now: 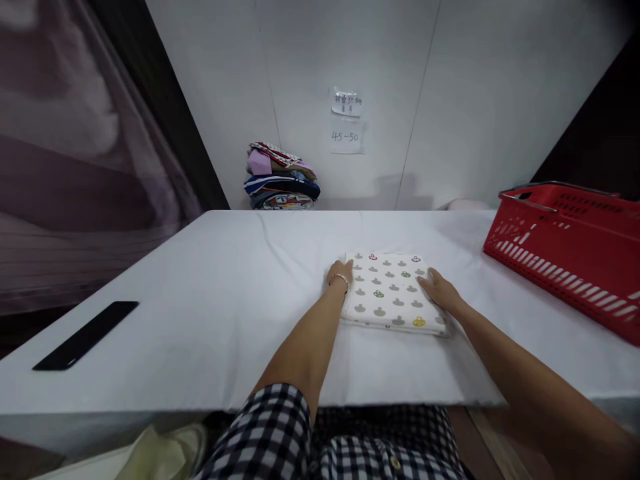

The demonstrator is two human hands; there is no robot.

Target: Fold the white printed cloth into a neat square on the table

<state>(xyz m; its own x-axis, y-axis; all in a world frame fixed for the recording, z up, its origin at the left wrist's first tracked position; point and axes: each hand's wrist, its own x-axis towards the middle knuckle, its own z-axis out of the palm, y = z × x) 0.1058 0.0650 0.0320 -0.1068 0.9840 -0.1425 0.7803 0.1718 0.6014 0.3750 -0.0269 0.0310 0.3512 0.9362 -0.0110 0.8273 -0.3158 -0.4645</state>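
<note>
A folded white cloth (pixel 387 287) printed with grey, red, green and yellow mushroom shapes lies flat on the table. Its layers show along the near edge. My left hand (pixel 340 272), with a bracelet at the wrist, grips the cloth's left edge near the far corner; its fingertips are partly hidden. At the right edge, my right hand (pixel 441 291) has its thumb on top of the cloth, while the other fingers are mostly out of sight at the side.
White fabric covers the table (pixel 200 280). To the right stands a red plastic basket (pixel 565 247) with metal handles. A black flat object (pixel 87 335) lies at left. Folded fabrics (pixel 283 180) are stacked by the wall, below paper notes (pixel 347 137). Patterned fabric (pixel 75 167) hangs left.
</note>
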